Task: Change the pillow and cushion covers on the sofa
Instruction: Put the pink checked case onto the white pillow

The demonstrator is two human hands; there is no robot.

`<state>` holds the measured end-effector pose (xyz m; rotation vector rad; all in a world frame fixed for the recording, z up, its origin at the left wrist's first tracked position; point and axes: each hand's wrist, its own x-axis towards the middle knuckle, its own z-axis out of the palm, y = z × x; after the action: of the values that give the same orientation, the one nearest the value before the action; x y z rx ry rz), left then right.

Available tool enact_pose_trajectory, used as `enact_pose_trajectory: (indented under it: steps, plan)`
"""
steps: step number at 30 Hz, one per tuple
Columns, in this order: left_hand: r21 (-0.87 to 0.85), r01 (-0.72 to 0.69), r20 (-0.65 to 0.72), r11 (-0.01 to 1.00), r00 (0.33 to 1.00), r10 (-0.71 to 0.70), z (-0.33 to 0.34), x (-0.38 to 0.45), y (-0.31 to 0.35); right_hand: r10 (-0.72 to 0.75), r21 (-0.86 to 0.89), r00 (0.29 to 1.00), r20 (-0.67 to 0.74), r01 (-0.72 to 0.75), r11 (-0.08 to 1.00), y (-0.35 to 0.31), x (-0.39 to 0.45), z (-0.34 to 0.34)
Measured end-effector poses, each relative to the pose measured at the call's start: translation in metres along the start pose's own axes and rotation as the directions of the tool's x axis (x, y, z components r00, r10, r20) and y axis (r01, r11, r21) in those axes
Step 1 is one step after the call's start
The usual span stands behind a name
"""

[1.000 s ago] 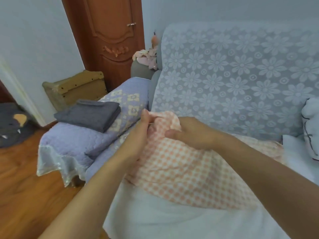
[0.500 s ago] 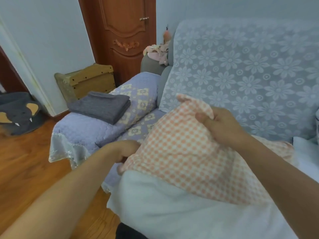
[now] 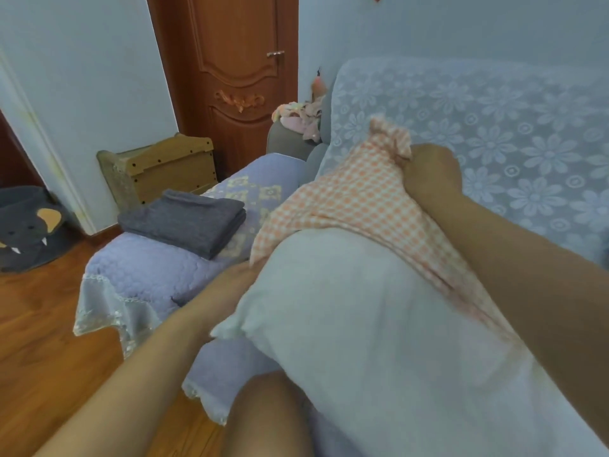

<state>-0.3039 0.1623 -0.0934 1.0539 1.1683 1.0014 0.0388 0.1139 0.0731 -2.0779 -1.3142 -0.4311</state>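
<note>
Both hands are working: my right hand [image 3: 430, 169] is bunching the checked cover [image 3: 356, 199] at its far end, toward the sofa [image 3: 494, 133] back, while my left hand [image 3: 235, 285] is tucked under the white pillow [image 3: 379, 324]; its fingers are hidden, grip unclear.
</note>
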Motion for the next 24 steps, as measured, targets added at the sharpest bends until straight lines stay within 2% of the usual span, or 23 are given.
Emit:
enact_pose_trajectory:
  steps: [1,2,3,5,6,7,8,9,10,13,15,17,19,21,24]
  plan:
    - [0.308,-0.037,0.042,0.951,0.999,0.025,-0.001,-0.016,-0.003,0.023,-0.016,0.995,0.101,-0.022,1.0,0.001,-0.002,0.02]
    - [0.39,-0.156,0.151,0.908,0.983,0.104,0.003,-0.021,-0.007,0.041,-0.018,0.974,0.223,-0.038,0.999,0.0,-0.007,0.037]
    - [0.459,-0.192,0.262,0.867,0.962,0.074,0.012,-0.031,-0.008,0.037,0.002,0.931,0.363,-0.04,0.999,0.001,-0.014,0.057]
    - [0.556,-0.222,0.401,0.801,0.916,-0.025,0.017,-0.043,-0.035,-0.047,0.074,0.752,0.657,-0.002,0.997,-0.001,-0.042,0.087]
    - [0.716,-0.251,0.388,0.652,0.919,-0.073,0.027,-0.039,-0.054,-0.113,0.085,0.62,0.777,0.074,0.994,-0.004,-0.064,0.099]
    - [0.789,-0.274,0.383,0.55,0.919,-0.091,0.032,-0.039,-0.076,-0.158,0.074,0.49,0.857,0.187,0.98,-0.002,-0.087,0.113]
    - [0.795,-0.267,0.375,0.545,0.922,-0.094,0.04,-0.037,-0.088,-0.178,0.042,0.408,0.895,0.321,0.946,0.0,-0.111,0.121]
    - [0.781,-0.253,0.362,0.571,0.928,-0.085,0.047,-0.036,-0.094,-0.201,0.002,0.414,0.888,0.432,0.902,0.004,-0.13,0.128]
    - [0.776,-0.262,0.365,0.574,0.928,-0.069,0.05,-0.034,-0.094,-0.219,-0.041,0.467,0.857,0.485,0.874,0.008,-0.143,0.13]
    - [0.795,-0.315,0.377,0.519,0.926,-0.016,0.07,-0.034,-0.095,-0.262,-0.055,0.706,0.658,0.392,0.919,0.022,-0.149,0.128]
    - [0.801,-0.35,0.391,0.486,0.92,0.017,0.089,-0.046,-0.098,-0.301,-0.109,0.788,0.538,0.418,0.902,0.034,-0.14,0.124]
    - [0.818,-0.39,0.422,0.423,0.907,0.02,0.108,-0.057,-0.101,-0.298,-0.201,0.811,0.503,0.445,0.873,0.042,-0.133,0.121]
    - [0.865,-0.408,0.413,0.292,0.909,0.045,0.12,-0.063,-0.108,-0.284,-0.293,0.828,0.483,0.458,0.839,0.045,-0.131,0.12]
    - [0.913,-0.369,0.368,0.175,0.929,0.043,0.12,-0.056,-0.111,-0.334,-0.376,0.818,0.468,0.527,0.762,0.047,-0.135,0.116]
    - [0.957,-0.266,0.268,0.119,0.964,0.0,0.095,-0.03,-0.112,-0.468,-0.393,0.78,0.416,0.618,0.681,0.065,-0.147,0.098]
